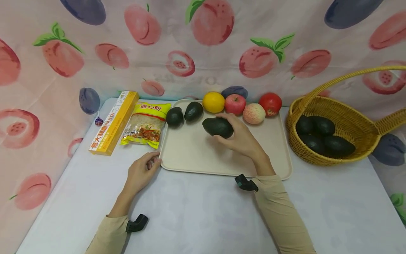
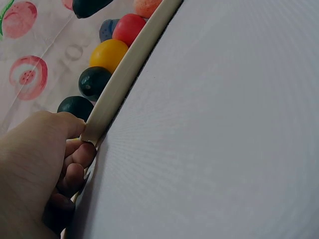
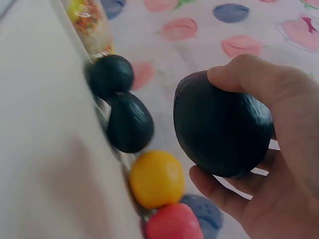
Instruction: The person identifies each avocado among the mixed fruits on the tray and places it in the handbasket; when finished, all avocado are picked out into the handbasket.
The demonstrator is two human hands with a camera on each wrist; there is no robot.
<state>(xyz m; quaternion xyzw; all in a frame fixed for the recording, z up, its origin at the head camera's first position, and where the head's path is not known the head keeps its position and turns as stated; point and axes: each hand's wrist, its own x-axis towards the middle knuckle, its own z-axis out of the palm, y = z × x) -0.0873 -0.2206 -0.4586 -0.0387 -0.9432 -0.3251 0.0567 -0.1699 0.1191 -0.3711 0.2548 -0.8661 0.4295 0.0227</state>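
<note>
My right hand (image 1: 239, 137) grips a dark green avocado (image 1: 218, 127) above the middle of the cream tray (image 1: 190, 155). In the right wrist view, the thumb lies over the top of the avocado (image 3: 222, 127) and the fingers curl under it. At the tray's front left corner, my left hand (image 1: 143, 171) pinches the rim between thumb and fingers, also seen in the left wrist view. Two more avocados (image 1: 194, 112) lie in the tray's back left corner. Along its back edge are a yellow lemon (image 1: 213, 102), a red apple (image 1: 235, 104), a peach (image 1: 254, 113) and a red fruit (image 1: 270, 104).
Right of the tray stands a wicker basket (image 1: 358, 123) with a tall handle, several avocados (image 1: 337, 146) inside. To the left lie a yellow pasta box (image 1: 113, 123) and a bag of macaroni (image 1: 147, 124). A fruit-print cloth (image 1: 127, 77) hangs behind the table.
</note>
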